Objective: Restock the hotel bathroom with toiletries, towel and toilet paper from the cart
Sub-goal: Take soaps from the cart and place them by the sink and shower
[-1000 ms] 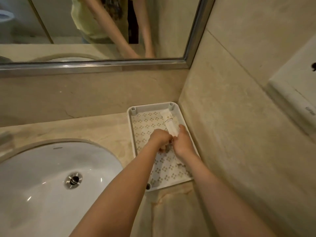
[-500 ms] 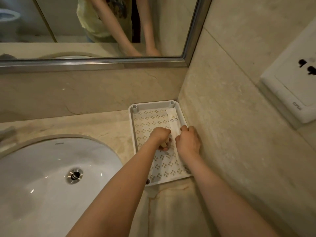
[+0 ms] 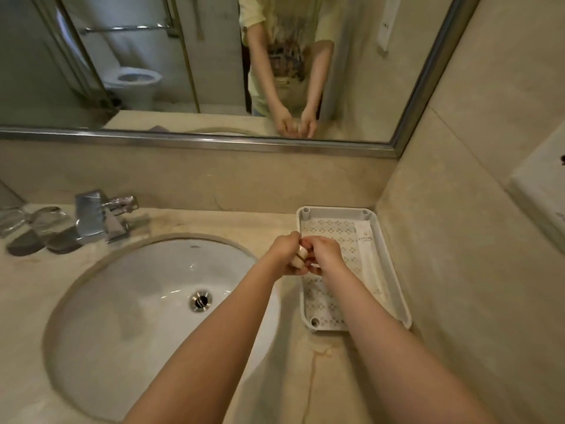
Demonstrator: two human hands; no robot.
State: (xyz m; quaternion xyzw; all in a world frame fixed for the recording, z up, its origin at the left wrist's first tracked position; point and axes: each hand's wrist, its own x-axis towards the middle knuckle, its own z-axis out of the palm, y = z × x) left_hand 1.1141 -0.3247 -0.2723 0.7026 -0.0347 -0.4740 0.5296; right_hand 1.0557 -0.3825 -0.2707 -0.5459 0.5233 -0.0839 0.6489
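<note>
Two hands: the bare left hand and bare right hand are held together over the left rim of the white perforated plastic tray, fingers curled.
Grip: a small pale toiletry item is pinched between both hands; its kind cannot be told.
Item position: raised above the tray's left rim, not yet laid down.
Sachet: a long white printed sachet lies along the tray's right wall, its long axis running from near rim to far rim.
Open floor: judged to lie left of the sachet, just right of the grip.
Nearer hand: the right hand is judged closer to that floor.
</note>
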